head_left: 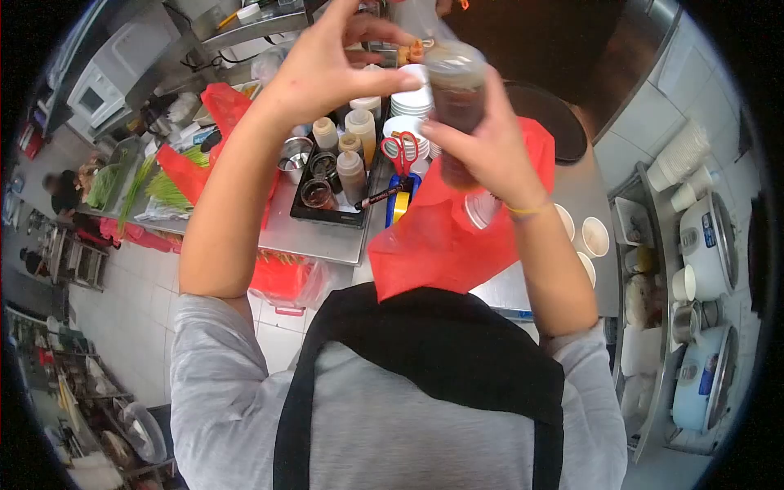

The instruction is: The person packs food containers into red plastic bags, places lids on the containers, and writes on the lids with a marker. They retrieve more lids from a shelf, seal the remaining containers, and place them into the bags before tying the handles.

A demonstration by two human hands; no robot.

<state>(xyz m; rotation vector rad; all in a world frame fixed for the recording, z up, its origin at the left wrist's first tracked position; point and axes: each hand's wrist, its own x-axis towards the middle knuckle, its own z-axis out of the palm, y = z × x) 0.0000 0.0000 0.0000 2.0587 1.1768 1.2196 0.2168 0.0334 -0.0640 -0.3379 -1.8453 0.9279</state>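
My right hand (498,139) is wrapped around a tall clear cup of dark brown liquid (459,94), raised over the counter. A clear plastic film or bag (425,20) shows above its rounded top, blurred by motion. My left hand (351,61) is up beside the cup, thumb and fingers curved apart with a gap between them. Below the cup spreads a red plastic bag (445,241), with a clear lid or cup (482,210) lying on it. Left of the bag, red-handled scissors (400,151) stand upright near a tape dispenser (399,204).
A black tray (327,214) holds sauce bottles and jars. Stacked white lids (411,102) stand behind it. Paper cups (593,237) sit to the right, near a round black board (547,122). Rice cookers (704,237) line the right shelf. Green vegetables (175,184) lie far left.
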